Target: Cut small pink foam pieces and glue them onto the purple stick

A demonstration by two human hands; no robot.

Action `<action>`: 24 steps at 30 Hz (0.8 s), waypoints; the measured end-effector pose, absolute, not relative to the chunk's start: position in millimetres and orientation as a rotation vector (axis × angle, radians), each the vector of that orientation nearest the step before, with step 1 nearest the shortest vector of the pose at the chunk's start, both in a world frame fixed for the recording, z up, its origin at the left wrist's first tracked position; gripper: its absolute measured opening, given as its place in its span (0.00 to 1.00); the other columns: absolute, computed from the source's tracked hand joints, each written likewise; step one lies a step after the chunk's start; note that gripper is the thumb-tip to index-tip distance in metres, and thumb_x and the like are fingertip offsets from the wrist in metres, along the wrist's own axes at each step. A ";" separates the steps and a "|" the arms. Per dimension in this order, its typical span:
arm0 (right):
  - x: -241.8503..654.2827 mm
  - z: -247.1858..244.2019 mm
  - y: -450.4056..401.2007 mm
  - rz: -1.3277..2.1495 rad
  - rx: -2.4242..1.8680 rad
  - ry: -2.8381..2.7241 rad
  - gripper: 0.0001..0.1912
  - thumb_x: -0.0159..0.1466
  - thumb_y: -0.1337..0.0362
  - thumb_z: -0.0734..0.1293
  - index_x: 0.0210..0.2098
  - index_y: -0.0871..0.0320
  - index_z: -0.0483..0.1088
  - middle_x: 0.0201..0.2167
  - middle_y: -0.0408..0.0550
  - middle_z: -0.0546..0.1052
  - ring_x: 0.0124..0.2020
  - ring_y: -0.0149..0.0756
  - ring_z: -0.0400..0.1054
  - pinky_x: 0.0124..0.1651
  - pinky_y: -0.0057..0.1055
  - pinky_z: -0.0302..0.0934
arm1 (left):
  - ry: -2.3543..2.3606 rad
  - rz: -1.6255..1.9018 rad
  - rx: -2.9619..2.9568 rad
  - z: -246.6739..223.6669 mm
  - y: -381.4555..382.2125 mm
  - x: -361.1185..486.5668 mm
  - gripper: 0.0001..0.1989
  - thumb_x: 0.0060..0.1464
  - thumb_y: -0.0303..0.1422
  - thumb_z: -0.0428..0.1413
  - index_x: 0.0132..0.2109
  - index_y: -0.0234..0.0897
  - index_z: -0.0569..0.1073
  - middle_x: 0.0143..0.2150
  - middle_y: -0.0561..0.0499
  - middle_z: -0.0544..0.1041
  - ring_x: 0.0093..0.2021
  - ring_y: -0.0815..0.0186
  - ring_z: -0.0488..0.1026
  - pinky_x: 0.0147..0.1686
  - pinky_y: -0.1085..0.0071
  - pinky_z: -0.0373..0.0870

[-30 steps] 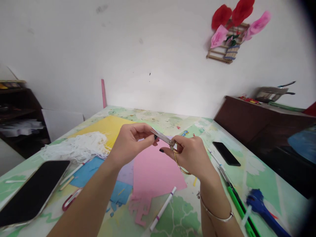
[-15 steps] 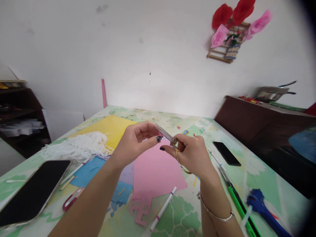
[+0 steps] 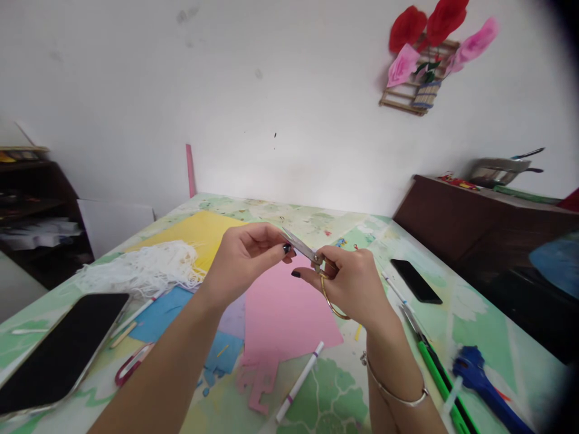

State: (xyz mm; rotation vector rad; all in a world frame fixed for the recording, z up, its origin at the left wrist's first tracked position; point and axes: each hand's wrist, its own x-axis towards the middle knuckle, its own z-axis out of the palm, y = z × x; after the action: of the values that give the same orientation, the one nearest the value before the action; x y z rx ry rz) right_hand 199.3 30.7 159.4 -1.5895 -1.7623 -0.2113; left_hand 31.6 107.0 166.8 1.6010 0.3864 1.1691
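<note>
Gold-handled scissors [image 3: 304,246] are in my right hand [image 3: 350,280], with fingers through the loops and the blades pointing up and left. My left hand [image 3: 253,256] is pinched beside the blade tips; whatever lies between its fingers is too small or hidden to make out. Below both hands a pink paper sheet [image 3: 289,313] lies on the table, with a cut pink piece [image 3: 260,383] at its lower edge. A white marker [image 3: 299,382] with purple bands rests to the right of that piece.
At left are white strings [image 3: 145,265], yellow paper [image 3: 199,232], blue paper [image 3: 158,316], red-handled scissors [image 3: 129,364] and a large phone [image 3: 61,349]. At right lie a smaller phone [image 3: 415,281], a green cutter [image 3: 441,377] and a blue tool [image 3: 488,386].
The fingertips of my left hand have shifted slightly left and down along the blades. The scissors have tilted very slightly; my right hand is nearly still.
</note>
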 end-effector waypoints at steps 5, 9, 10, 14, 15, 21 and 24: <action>199.2 158.8 30.6 -0.227 -1.603 -1.764 0.20 0.54 0.50 0.71 0.20 0.58 0.64 0.12 0.34 0.57 0.17 0.24 0.47 0.24 0.25 0.45 | 0.402 1.182 1.605 166.4 107.1 31.4 0.06 0.48 0.22 0.56 0.30 0.35 0.77 0.25 0.53 0.77 0.29 0.70 0.75 0.30 0.76 0.73; 199.3 158.6 30.5 -0.224 -1.604 -1.765 0.20 0.54 0.50 0.71 0.20 0.58 0.64 0.12 0.34 0.57 0.17 0.24 0.47 0.24 0.25 0.45 | 0.416 1.186 1.607 166.5 106.8 31.1 0.06 0.48 0.22 0.56 0.30 0.35 0.77 0.25 0.53 0.77 0.28 0.70 0.75 0.30 0.76 0.72; 199.3 158.7 30.4 -0.224 -1.607 -1.764 0.20 0.54 0.50 0.71 0.21 0.58 0.64 0.12 0.34 0.57 0.17 0.24 0.47 0.24 0.25 0.45 | 0.418 1.187 1.608 166.6 106.9 31.2 0.06 0.48 0.22 0.56 0.30 0.35 0.77 0.25 0.53 0.77 0.28 0.70 0.74 0.29 0.76 0.72; 199.2 158.8 30.1 -0.223 -1.625 -1.761 0.20 0.55 0.49 0.71 0.21 0.58 0.65 0.12 0.34 0.58 0.17 0.24 0.47 0.24 0.25 0.45 | 0.418 1.192 1.610 166.5 107.6 30.6 0.06 0.48 0.23 0.57 0.30 0.35 0.77 0.24 0.53 0.77 0.27 0.70 0.74 0.29 0.76 0.72; 199.2 158.8 30.0 -0.225 -1.627 -1.762 0.20 0.55 0.49 0.71 0.21 0.58 0.65 0.12 0.34 0.58 0.17 0.24 0.47 0.24 0.25 0.45 | 0.416 1.193 1.609 166.4 107.9 30.2 0.05 0.48 0.23 0.57 0.30 0.35 0.77 0.24 0.53 0.77 0.28 0.70 0.75 0.29 0.76 0.72; 199.8 159.0 30.6 -0.255 -1.627 -1.772 0.20 0.54 0.49 0.72 0.21 0.58 0.66 0.12 0.34 0.59 0.16 0.24 0.48 0.24 0.25 0.45 | 0.421 1.207 1.611 165.6 109.6 29.7 0.05 0.48 0.23 0.57 0.30 0.35 0.77 0.25 0.53 0.77 0.28 0.70 0.75 0.30 0.75 0.72; 200.6 158.7 30.7 -0.263 -1.641 -1.782 0.20 0.53 0.49 0.72 0.21 0.58 0.67 0.12 0.35 0.60 0.17 0.24 0.48 0.24 0.25 0.45 | 0.428 1.218 1.616 165.2 109.9 30.2 0.04 0.48 0.24 0.58 0.30 0.35 0.77 0.25 0.53 0.77 0.28 0.69 0.75 0.30 0.75 0.73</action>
State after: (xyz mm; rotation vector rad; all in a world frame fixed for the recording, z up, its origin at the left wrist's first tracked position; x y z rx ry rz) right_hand 200.6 30.7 158.7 -1.6410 -1.7820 -0.2627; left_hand 30.2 109.9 165.2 1.6156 0.4279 1.2184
